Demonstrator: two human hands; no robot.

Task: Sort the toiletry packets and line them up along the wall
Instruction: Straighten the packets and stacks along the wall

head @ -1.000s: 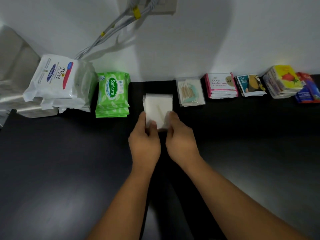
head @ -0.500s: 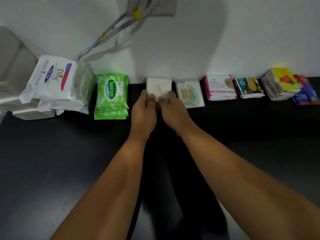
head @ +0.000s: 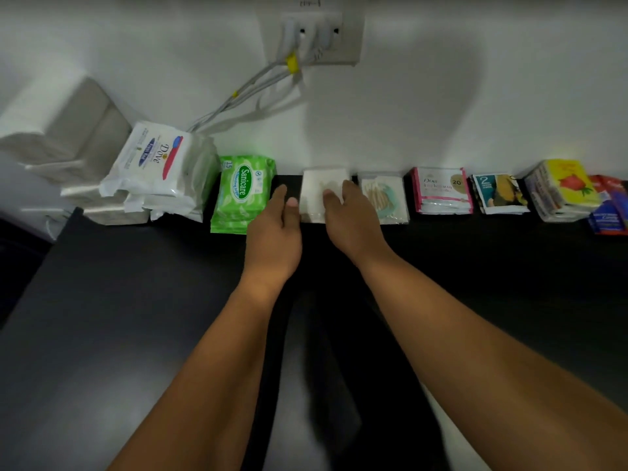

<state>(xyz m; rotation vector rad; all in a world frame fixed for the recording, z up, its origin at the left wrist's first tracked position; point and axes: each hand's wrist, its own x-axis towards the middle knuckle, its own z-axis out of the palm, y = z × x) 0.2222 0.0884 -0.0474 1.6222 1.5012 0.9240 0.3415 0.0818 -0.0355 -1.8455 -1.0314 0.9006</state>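
The white packets (head: 316,202) sat against the wall (head: 441,113), in the gap between the green wipes (head: 243,192) and the cotton-bud packet (head: 387,198), closer to the latter. The right hand (head: 350,219) lay on top of the stack with fairly straight fingers, pressing rather than gripping. The left hand (head: 273,229) was spread loose just beside it, thumb at the stack's left edge, holding nothing. The risks looked small but real. The stack seemed loose, so dragging the right hand back across it could shear the top packets off and fan them out over the counter (head: 136,317). A push to the right could ride it onto the cotton-bud packet, which it nearly touched, and knock that neighbour askew. A careless sweep of the left hand could likewise nudge the green wipes. The spacing was uneven, wider on the left, and any correcting shove from one side alone might twist the stack off the wall.
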